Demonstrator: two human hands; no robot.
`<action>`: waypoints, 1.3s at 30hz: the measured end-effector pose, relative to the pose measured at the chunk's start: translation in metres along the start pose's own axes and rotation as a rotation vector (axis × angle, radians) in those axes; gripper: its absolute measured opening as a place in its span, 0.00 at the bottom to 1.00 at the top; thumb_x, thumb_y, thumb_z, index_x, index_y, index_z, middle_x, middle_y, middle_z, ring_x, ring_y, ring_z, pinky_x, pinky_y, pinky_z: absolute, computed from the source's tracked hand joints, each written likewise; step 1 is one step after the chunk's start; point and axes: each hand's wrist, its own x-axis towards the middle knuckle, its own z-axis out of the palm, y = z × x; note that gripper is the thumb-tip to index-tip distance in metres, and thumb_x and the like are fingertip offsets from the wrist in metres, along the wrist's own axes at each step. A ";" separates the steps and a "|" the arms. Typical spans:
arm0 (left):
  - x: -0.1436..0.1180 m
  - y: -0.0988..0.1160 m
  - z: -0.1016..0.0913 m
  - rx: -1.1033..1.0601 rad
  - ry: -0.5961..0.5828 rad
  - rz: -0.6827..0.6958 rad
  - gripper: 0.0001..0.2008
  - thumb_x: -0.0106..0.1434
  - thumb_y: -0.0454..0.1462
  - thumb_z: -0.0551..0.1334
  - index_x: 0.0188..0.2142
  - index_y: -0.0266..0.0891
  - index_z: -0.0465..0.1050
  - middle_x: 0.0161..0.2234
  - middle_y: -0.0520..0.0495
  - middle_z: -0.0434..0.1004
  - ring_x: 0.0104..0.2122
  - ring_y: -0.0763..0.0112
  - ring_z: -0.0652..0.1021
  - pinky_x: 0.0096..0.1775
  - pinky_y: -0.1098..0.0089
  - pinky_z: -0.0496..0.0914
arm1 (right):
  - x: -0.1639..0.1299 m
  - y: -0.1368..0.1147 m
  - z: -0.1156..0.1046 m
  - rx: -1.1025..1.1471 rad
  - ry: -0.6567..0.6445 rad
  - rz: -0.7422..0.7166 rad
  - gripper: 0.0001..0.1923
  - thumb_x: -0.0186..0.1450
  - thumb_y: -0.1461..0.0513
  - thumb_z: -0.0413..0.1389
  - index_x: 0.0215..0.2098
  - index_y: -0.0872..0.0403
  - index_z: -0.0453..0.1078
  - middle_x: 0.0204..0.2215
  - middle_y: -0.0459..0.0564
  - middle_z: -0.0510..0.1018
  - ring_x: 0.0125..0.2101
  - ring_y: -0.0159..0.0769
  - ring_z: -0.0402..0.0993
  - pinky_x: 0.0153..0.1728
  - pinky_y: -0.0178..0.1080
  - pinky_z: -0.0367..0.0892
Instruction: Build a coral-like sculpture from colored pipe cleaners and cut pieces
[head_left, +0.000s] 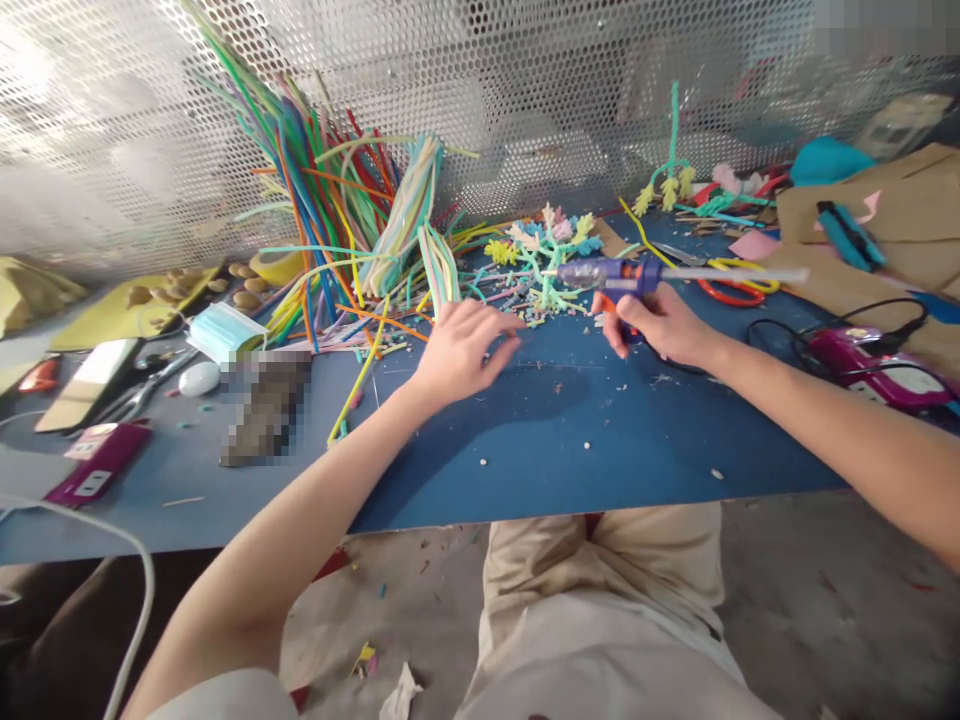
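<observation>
The right hand (664, 325) has its grip clenched round the handle of a glue gun (634, 275), a finger by the orange trigger, the gun held level just above the surface (570, 440) with a pale glue stick (750, 274) jutting from its back end, away from the nozzle. The nozzle points toward the left hand and sits right at a small pastel coral model (547, 250), which stands on the surface just beyond both hands. The left hand (461, 350) is released, fingers loosely curled and holding nothing, its fingertips (510, 325) near the scraps at the model's base. Beyond the left hand lies a heap of coloured stems (352, 210) leaning on a perforated screen (487, 100). Farther out on that side lie a face mask (225, 332) and a phone (90, 380). Past the right hand lie orange scissors (731, 290) and, nearer the arm, a magenta tool (877, 360) with a black cord
</observation>
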 end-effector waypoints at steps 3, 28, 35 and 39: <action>-0.001 0.014 0.009 0.013 -0.240 0.083 0.13 0.76 0.44 0.59 0.53 0.42 0.74 0.49 0.44 0.81 0.49 0.59 0.78 0.49 0.59 0.68 | -0.001 0.003 -0.004 -0.081 -0.120 0.007 0.26 0.69 0.39 0.58 0.45 0.51 0.70 0.30 0.46 0.77 0.26 0.33 0.74 0.25 0.36 0.70; -0.005 0.006 0.017 -0.204 -0.475 -0.006 0.13 0.79 0.39 0.51 0.44 0.37 0.72 0.43 0.41 0.78 0.41 0.62 0.76 0.45 0.63 0.70 | 0.010 0.017 -0.027 -0.524 -0.400 -0.062 0.27 0.75 0.45 0.53 0.23 0.52 0.67 0.16 0.42 0.69 0.19 0.30 0.65 0.26 0.37 0.59; -0.005 0.007 0.017 -0.221 -0.468 -0.010 0.12 0.78 0.39 0.51 0.44 0.38 0.71 0.42 0.42 0.77 0.41 0.63 0.76 0.44 0.63 0.70 | 0.009 0.017 -0.025 -0.465 -0.367 -0.035 0.29 0.76 0.45 0.52 0.21 0.52 0.64 0.15 0.41 0.68 0.19 0.29 0.65 0.27 0.37 0.60; -0.004 0.007 0.017 -0.225 -0.470 -0.011 0.12 0.78 0.39 0.51 0.44 0.38 0.72 0.42 0.42 0.77 0.41 0.62 0.76 0.45 0.63 0.70 | 0.009 0.020 -0.026 -0.461 -0.348 -0.028 0.29 0.75 0.44 0.52 0.22 0.52 0.64 0.14 0.41 0.68 0.18 0.29 0.66 0.26 0.37 0.60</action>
